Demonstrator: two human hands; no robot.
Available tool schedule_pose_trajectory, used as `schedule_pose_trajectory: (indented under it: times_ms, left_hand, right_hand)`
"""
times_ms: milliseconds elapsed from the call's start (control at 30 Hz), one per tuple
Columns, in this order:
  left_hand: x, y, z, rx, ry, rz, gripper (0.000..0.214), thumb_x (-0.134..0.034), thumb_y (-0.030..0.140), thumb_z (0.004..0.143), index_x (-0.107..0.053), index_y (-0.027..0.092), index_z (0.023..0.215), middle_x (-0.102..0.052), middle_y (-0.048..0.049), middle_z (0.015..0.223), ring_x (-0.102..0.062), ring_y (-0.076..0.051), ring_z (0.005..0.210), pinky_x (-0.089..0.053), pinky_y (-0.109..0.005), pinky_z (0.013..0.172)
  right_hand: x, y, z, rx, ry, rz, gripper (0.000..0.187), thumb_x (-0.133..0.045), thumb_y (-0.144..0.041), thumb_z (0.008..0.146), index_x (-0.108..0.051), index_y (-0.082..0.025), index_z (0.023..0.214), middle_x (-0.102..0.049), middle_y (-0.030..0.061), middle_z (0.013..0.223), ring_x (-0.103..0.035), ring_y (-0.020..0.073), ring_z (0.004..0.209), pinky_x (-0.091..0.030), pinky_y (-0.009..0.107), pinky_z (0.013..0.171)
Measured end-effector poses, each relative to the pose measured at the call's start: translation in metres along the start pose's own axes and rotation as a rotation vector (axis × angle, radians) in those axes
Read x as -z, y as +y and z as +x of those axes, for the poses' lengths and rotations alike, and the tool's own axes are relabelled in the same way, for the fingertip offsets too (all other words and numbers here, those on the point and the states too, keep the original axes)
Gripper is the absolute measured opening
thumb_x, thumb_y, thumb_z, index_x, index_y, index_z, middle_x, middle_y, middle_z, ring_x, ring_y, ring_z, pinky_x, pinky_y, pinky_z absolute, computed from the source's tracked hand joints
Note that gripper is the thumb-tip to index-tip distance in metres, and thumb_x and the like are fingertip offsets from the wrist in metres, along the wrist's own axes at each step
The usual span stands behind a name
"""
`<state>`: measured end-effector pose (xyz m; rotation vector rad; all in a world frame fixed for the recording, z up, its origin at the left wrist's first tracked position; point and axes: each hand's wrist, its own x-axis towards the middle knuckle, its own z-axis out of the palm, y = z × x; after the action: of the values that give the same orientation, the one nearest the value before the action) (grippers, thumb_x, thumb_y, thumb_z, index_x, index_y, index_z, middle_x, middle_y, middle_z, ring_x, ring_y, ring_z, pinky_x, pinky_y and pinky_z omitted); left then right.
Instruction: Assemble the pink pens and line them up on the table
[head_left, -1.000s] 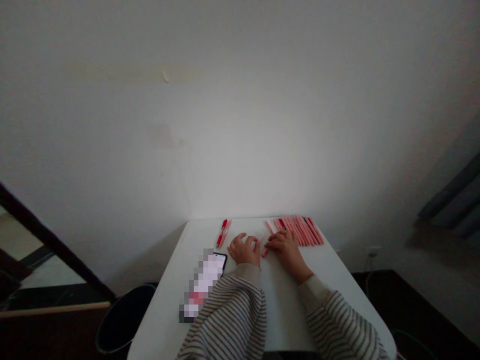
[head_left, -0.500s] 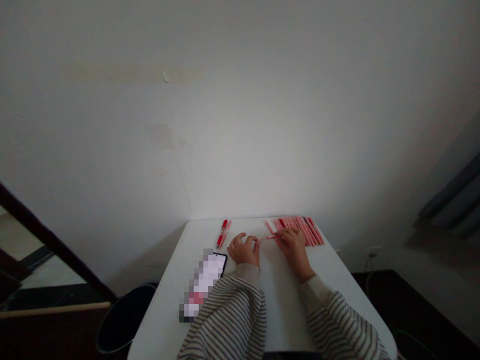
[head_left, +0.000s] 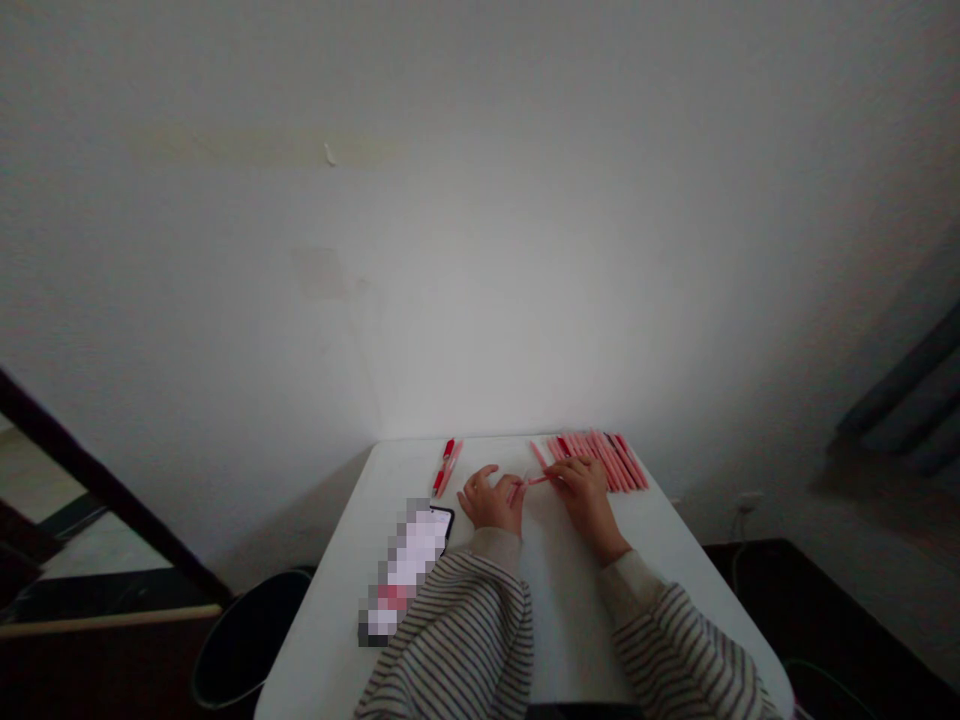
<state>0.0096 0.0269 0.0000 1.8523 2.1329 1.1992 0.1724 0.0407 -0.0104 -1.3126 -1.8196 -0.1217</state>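
Held piece: slim pink plastic pen barrel (head_left: 534,480), just above the white tabletop (head_left: 555,600), long axis running left to right between both hands
Right hand (head_left: 586,492): fingertips pinch its right end
Left hand (head_left: 491,500): curled at its left end; whether it grips, I cannot tell
Behind right hand: row of pink pen barrels (head_left: 609,462)

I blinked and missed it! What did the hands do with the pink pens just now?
The right hand picked a pink pen up off the table and holds it level; the left hand brought its fingers to the other end. The row of pink pens, the two pens on the left and the phone stayed put.
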Motion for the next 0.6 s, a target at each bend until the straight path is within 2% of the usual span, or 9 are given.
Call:
schedule_pose_trajectory:
  times_ms: [267, 600]
  left_hand:
    - [0.0027, 0.0011, 0.0000, 0.013, -0.016, -0.007, 0.005, -0.072, 0.036, 0.069, -0.073, 0.036, 0.074, -0.059, 0.0028, 0.119, -0.044, -0.024, 0.114, -0.029, -0.046, 0.102]
    - [0.0024, 0.0009, -0.0001, 0.036, 0.008, -0.014, 0.006, -0.074, 0.037, 0.067, -0.072, 0.035, 0.073, -0.059, 0.0022, 0.118, -0.046, -0.024, 0.115, -0.032, -0.047, 0.100]
  right_hand:
    - [-0.0032, 0.0009, -0.0004, 0.028, -0.059, 0.048, 0.021, -0.055, -0.028, 0.088, -0.069, -0.028, 0.103, -0.068, 0.0052, 0.096, -0.049, 0.0244, 0.099, -0.038, 0.041, 0.085]
    - [-0.0046, -0.0006, -0.0006, 0.007, -0.061, 0.060, 0.016, -0.059, -0.028, 0.086, -0.073, -0.029, 0.094, -0.066, 0.0054, 0.096, -0.050, 0.0235, 0.097, -0.040, 0.040, 0.084]
